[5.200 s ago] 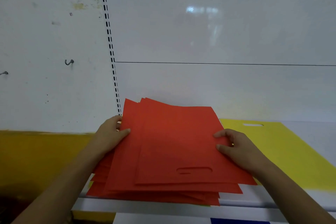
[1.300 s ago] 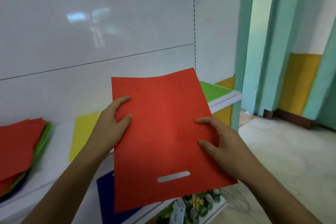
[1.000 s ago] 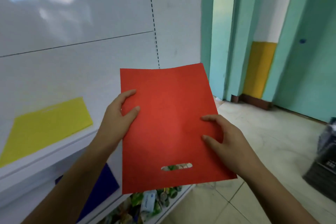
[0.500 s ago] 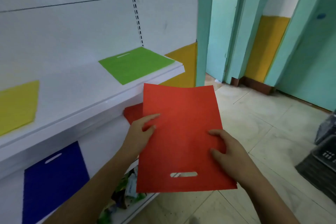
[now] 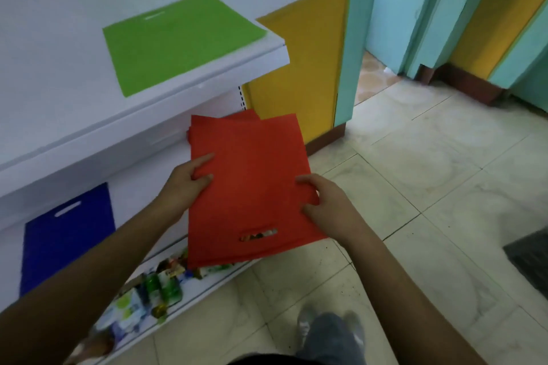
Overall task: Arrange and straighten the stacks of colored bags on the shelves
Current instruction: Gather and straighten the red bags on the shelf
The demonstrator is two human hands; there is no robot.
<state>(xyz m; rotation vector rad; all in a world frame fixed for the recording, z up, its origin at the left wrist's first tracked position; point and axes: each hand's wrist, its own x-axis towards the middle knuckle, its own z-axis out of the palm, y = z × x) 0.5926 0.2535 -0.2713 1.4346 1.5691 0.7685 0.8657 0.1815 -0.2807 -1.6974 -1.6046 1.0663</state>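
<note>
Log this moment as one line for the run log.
left hand: grips flat red bag | right hand: grips same bag | bag over red stack on lower shelf | green bag on upper shelf

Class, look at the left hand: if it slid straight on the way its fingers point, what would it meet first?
Probably only more of the red bag that the left hand grips; its fingers point rightward across the sheet.

Left hand (image 5: 189,184) and right hand (image 5: 326,204) forward, fingers curled, thumbs on top, forearms outstretched
</note>
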